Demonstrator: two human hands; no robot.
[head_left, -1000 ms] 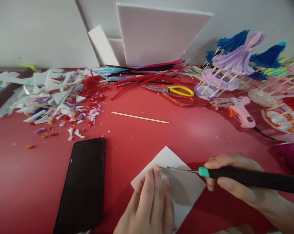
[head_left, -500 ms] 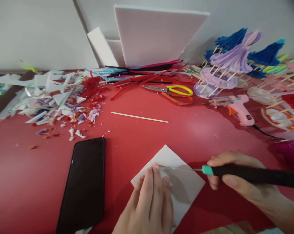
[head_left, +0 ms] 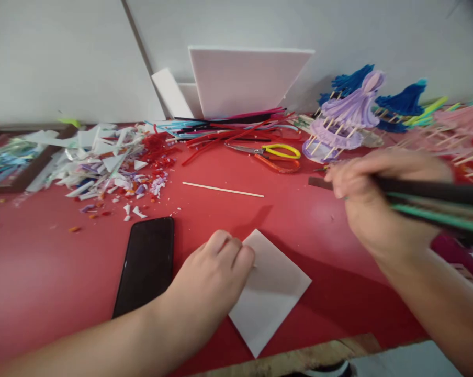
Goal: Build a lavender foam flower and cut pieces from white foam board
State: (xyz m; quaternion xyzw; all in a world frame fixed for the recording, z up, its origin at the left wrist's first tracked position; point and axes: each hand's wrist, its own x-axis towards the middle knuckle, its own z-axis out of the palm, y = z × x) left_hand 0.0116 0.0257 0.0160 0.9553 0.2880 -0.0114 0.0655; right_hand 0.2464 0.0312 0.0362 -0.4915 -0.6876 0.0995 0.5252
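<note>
A white square board (head_left: pixel 273 288) lies on the red table, turned like a diamond. My left hand (head_left: pixel 216 267) is closed over its left corner, with the tip of a thin stick showing beside the fingers. My right hand (head_left: pixel 381 204) is wrapped round a black and green tool (head_left: pixel 428 196), raised off the table to the right of the board. The tool's front end looks dark and flat. Beyond the board lies a thin wooden stick (head_left: pixel 223 189).
A black phone (head_left: pixel 146 264) lies left of my left hand. Foam scraps (head_left: pixel 103 157) are heaped at the back left. Pliers (head_left: pixel 271 152) lie near coloured stems (head_left: pixel 236 128). Small umbrella-like models (head_left: pixel 348 112) stand at the back right. A white panel (head_left: pixel 248 81) leans on the wall.
My right hand has lifted the tool up and away from the board. My left hand has gone from lying flat with fingers stretched to curled fingers. The view has shifted.
</note>
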